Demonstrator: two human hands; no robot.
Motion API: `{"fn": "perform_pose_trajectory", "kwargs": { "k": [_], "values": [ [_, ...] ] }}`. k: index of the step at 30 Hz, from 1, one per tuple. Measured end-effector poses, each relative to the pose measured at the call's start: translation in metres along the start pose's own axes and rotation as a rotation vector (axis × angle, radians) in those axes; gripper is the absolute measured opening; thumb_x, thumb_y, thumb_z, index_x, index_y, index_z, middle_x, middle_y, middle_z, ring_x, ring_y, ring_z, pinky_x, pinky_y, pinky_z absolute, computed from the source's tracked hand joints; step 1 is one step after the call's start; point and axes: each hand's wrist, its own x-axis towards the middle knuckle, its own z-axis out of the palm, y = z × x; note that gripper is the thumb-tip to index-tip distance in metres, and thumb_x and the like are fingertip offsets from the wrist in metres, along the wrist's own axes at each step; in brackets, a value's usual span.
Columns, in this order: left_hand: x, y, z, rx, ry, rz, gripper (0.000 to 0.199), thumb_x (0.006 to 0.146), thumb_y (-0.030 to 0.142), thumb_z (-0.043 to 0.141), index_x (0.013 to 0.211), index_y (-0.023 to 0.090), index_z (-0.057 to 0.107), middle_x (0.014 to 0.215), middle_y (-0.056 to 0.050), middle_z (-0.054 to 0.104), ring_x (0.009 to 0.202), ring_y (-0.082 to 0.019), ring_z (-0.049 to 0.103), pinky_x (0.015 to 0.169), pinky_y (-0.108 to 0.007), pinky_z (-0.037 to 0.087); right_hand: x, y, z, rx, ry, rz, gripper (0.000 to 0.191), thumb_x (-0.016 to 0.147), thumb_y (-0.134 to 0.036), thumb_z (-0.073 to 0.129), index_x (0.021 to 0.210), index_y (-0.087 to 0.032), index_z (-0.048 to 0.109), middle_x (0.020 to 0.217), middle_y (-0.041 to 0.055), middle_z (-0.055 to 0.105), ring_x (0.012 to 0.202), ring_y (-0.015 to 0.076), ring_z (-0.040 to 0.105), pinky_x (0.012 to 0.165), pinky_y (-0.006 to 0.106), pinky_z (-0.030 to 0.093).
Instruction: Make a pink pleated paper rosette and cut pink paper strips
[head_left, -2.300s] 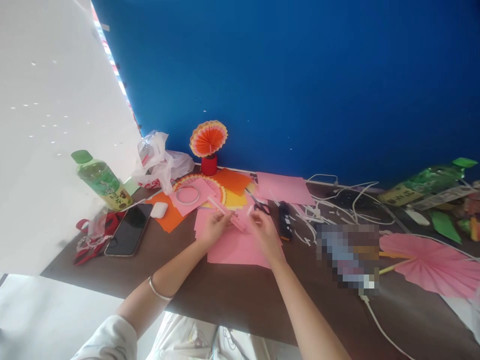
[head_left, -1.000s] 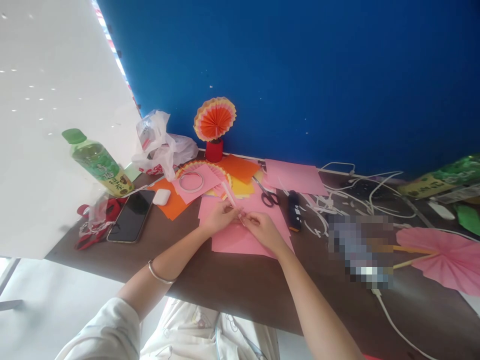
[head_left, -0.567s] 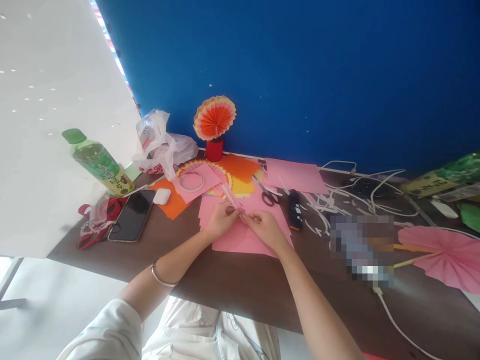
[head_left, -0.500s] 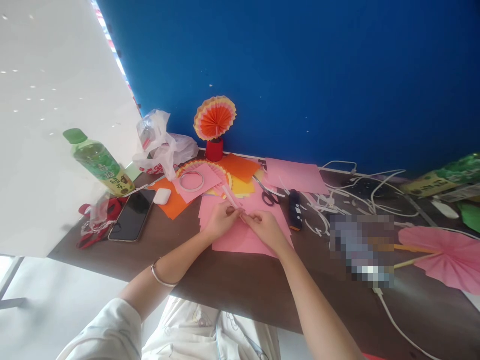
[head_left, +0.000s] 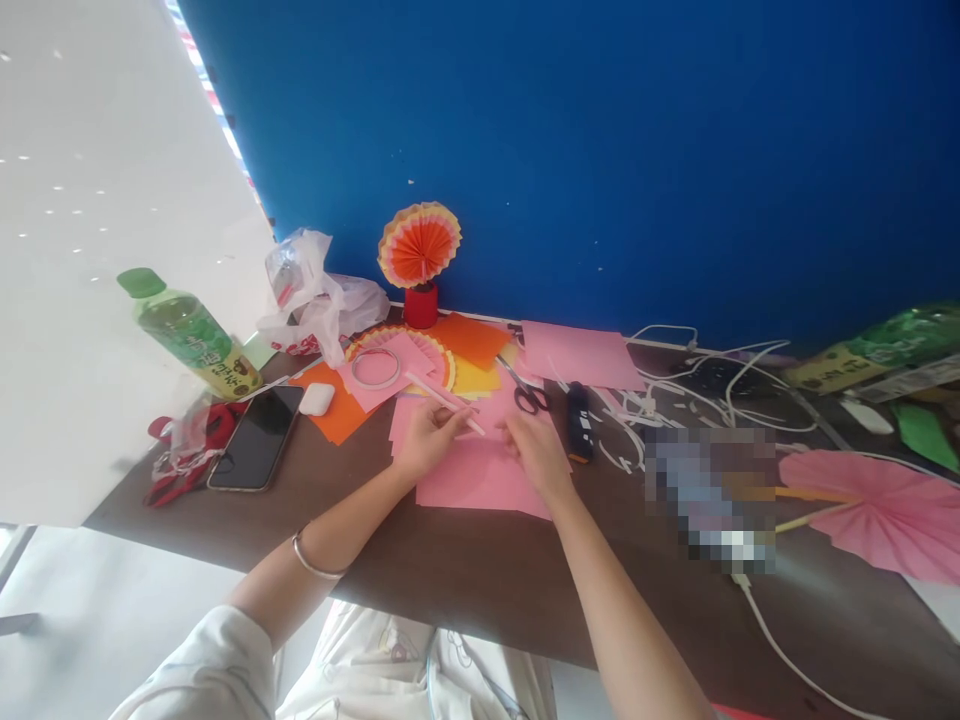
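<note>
My left hand (head_left: 435, 436) is closed on a narrow folded pink paper strip (head_left: 441, 394), which slants from upper left to lower right above the stack. Just to the right, my right hand (head_left: 531, 447) hovers over the pink paper stack (head_left: 472, 482), apart from the strip; its fingers are curled and whether they hold anything is too small to tell. Scissors with dark handles (head_left: 532, 400) lie at the stack's upper right edge. Behind my left hand, a pink sheet (head_left: 396, 368) bears a round ring (head_left: 376, 367).
A phone (head_left: 259, 440), a white case (head_left: 317, 399) and a tilted green bottle (head_left: 191, 335) are on the left. A paper rosette (head_left: 420, 245) stands in a red holder at the back. Right are a dark tool (head_left: 579, 423), white cables and a pink fan (head_left: 877, 510).
My right hand has come away from the strip, leaving a gap between my hands. The strip stays in my left hand and lies at a flatter slant. The view has shifted slightly.
</note>
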Motion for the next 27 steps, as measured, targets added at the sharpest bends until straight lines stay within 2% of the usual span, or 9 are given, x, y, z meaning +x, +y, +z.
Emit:
{"fn": "perform_pose_trajectory", "kwargs": {
  "k": [4, 10, 12, 17, 23, 27],
  "values": [
    [-0.003, 0.0, 0.003, 0.028, -0.01, 0.008, 0.03, 0.066, 0.037, 0.068, 0.079, 0.011, 0.063, 0.076, -0.008, 0.071, 0.076, -0.023, 0.067, 0.076, -0.038, 0.054, -0.006, -0.006, 0.011, 0.016, -0.077, -0.099, 0.043, 0.075, -0.057, 0.05, 0.058, -0.018, 0.048, 0.055, -0.0019, 0.043, 0.055, 0.0116, 0.04, 0.051, 0.024, 0.031],
    [-0.002, -0.002, 0.003, 0.005, -0.013, -0.032, 0.031, 0.064, 0.039, 0.07, 0.076, 0.011, 0.065, 0.072, -0.008, 0.071, 0.073, -0.024, 0.067, 0.074, -0.038, 0.055, -0.006, -0.002, 0.011, -0.077, -0.112, -0.21, 0.042, 0.081, -0.053, 0.043, 0.057, -0.018, 0.047, 0.054, -0.0027, 0.043, 0.053, 0.0112, 0.038, 0.052, 0.024, 0.031],
    [-0.001, -0.002, 0.001, -0.025, -0.015, -0.039, 0.032, 0.064, 0.039, 0.07, 0.077, 0.011, 0.064, 0.072, -0.008, 0.071, 0.073, -0.024, 0.067, 0.075, -0.038, 0.054, -0.005, 0.0, 0.011, -0.029, -0.128, -0.19, 0.04, 0.081, -0.052, 0.044, 0.059, -0.018, 0.049, 0.055, -0.002, 0.045, 0.053, 0.0113, 0.04, 0.052, 0.024, 0.032],
    [0.0, -0.003, -0.002, -0.029, 0.05, -0.038, 0.033, 0.064, 0.041, 0.07, 0.078, 0.012, 0.062, 0.072, -0.008, 0.071, 0.077, -0.025, 0.067, 0.078, -0.039, 0.052, -0.004, 0.005, 0.012, 0.232, -0.181, -0.018, 0.044, 0.083, -0.055, 0.037, 0.064, -0.018, 0.053, 0.055, -0.0002, 0.049, 0.05, 0.0116, 0.044, 0.046, 0.024, 0.033],
    [-0.003, -0.002, 0.0, -0.063, 0.012, -0.042, 0.035, 0.065, 0.041, 0.068, 0.083, 0.012, 0.061, 0.078, -0.008, 0.071, 0.079, -0.024, 0.067, 0.078, -0.038, 0.052, -0.003, 0.001, 0.012, 0.066, -0.147, -0.184, 0.039, 0.079, -0.052, 0.047, 0.059, -0.018, 0.048, 0.056, -0.0022, 0.045, 0.055, 0.0121, 0.042, 0.054, 0.025, 0.034],
    [-0.002, 0.001, 0.0, -0.068, -0.04, -0.038, 0.037, 0.067, 0.039, 0.068, 0.091, 0.013, 0.061, 0.082, -0.009, 0.071, 0.08, -0.023, 0.067, 0.081, -0.039, 0.051, -0.005, -0.001, 0.013, 0.045, -0.154, -0.177, 0.039, 0.081, -0.051, 0.044, 0.059, -0.018, 0.048, 0.057, -0.0022, 0.046, 0.056, 0.0125, 0.042, 0.054, 0.024, 0.034]
  ]
}}
